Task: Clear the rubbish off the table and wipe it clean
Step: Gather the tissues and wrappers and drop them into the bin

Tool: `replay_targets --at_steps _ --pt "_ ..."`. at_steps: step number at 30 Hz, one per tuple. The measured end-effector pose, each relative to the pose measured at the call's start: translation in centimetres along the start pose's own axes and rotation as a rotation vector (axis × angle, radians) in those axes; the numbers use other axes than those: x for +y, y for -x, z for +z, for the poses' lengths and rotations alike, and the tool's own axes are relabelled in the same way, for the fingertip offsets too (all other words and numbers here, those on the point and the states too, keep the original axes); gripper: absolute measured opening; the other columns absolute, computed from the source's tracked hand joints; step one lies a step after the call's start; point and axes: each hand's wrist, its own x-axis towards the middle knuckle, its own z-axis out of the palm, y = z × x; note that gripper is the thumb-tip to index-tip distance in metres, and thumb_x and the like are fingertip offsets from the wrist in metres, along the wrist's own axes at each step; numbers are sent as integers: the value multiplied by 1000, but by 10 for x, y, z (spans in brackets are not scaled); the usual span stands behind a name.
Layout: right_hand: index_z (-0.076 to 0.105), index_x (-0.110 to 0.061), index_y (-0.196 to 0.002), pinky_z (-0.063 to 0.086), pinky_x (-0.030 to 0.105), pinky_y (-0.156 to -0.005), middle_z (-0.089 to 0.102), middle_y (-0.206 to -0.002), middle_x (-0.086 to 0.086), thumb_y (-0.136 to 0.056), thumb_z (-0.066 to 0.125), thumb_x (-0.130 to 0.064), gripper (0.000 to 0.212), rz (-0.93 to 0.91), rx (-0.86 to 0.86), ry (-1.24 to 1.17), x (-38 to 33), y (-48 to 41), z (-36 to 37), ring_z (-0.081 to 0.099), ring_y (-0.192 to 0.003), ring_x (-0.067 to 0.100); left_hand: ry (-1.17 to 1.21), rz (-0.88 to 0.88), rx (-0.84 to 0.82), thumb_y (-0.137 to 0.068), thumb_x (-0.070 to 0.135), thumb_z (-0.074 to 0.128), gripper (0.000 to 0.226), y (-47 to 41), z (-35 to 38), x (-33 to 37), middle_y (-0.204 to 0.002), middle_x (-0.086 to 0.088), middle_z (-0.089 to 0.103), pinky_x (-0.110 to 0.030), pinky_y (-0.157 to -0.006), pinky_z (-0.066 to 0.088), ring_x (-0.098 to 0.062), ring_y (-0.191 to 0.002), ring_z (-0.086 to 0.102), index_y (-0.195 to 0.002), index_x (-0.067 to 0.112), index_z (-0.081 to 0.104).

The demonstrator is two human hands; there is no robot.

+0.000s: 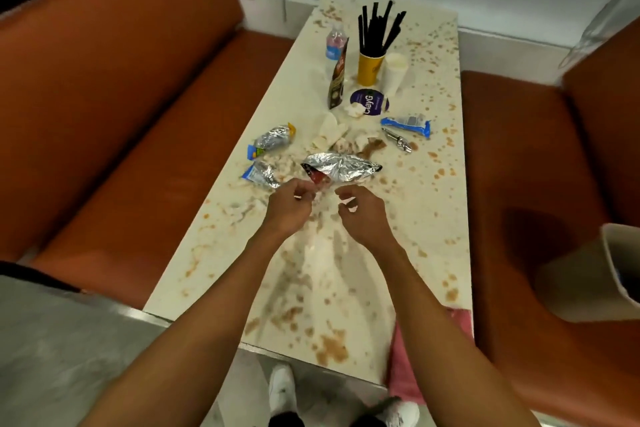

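Near the middle of the counter [443,204], the large crumpled foil wrapper [341,166] is lying just beyond both grips. The left grip [291,206] and right grip [362,217] are hovering with fingers loosely curled, pinching nothing visible. Being light, crinkly and probably greasy, the wrapper is likely calling for a pinch at its near red end. Blur is hiding whether the left fingertips are touching it, and the right forearm is partly covering the pink cloth [403,378] at the near right corner.
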Motion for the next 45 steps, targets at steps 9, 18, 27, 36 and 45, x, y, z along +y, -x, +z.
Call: replay_targets --at_steps 9,18,27,36,45 --pt "62 -15 -142 37 37 -112 57 -141 13 -92 69 -4 51 -110 -99 217 -28 -24 73 48 -133 34 25 -47 46 -101 7 61 28 -13 -67 -47 -108 5 75 -44 -100 57 -23 -102 73 -95 32 72" --pt "73 -13 -124 41 41 -105 65 -122 14 -89 74 -3 37 -167 -103 342 -23 -28 96 56 -113 36 70 -69 68 -101 5 59 33 -19 -86 -65 -110 0 76 -46 -102 56 -26 -103 73 -89 34 68" --pt "77 -14 -116 54 44 -93 75 -110 5 -89 77 -11 28 -91 73 121 -29 -8 72 69 -94 25 124 -25 82 -104 14 60 24 -19 -68 -53 -108 3 76 -43 -98 59 -18 -101 73 -94 33 71" --pt "78 -14 -109 58 19 -77 77 -98 -10 -89 81 -12 20 -5 105 -264 -72 15 74 72 -84 5 425 -135 -21 -110 43 48 28 -7 -49 -35 -114 -8 75 -49 -87 64 -27 -94 77 -126 29 67" --pt "78 -13 -121 56 18 -89 79 -114 -4 -96 62 3 34 -64 -23 -267 -80 32 94 72 -102 5 449 -175 73 -113 34 44 25 -3 -63 -46 -101 -5 73 -43 -83 63 -23 -88 74 -107 22 65"
